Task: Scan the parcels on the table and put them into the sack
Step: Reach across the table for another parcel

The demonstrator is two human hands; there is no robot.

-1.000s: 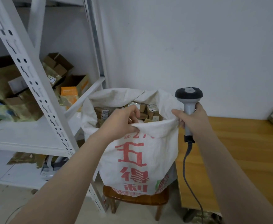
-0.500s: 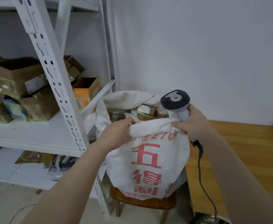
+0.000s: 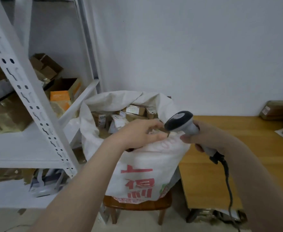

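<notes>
Scanner (image 3: 179, 120) head has tipped leftward since the frame half a second back and now leans over the sack mouth. Your left hand (image 3: 137, 134) has slid right along the rim toward it.

Lower centre: woven white sack (image 3: 145, 173) with red print, soft-walled, sitting on a round varnished wooden stool (image 3: 137, 205).

Centre: your left hand pinches the front rim between thumb and fingers. Your right hand (image 3: 204, 139) is wrapped round the smooth grey plastic scanner handle, and the black cable (image 3: 227, 181) hangs below it.

Behind the hands: taped cardboard parcels (image 3: 134, 113) with white labels, piled near the brim.

Right edge: table parcels (image 3: 279, 111) wait on the wooden table (image 3: 237, 148).

Risks, as I judge them:
- The limp rim may fold shut if you let go.
- The full sack may tip off the small stool if you tug it.
- The cable may snag the table edge.
</notes>
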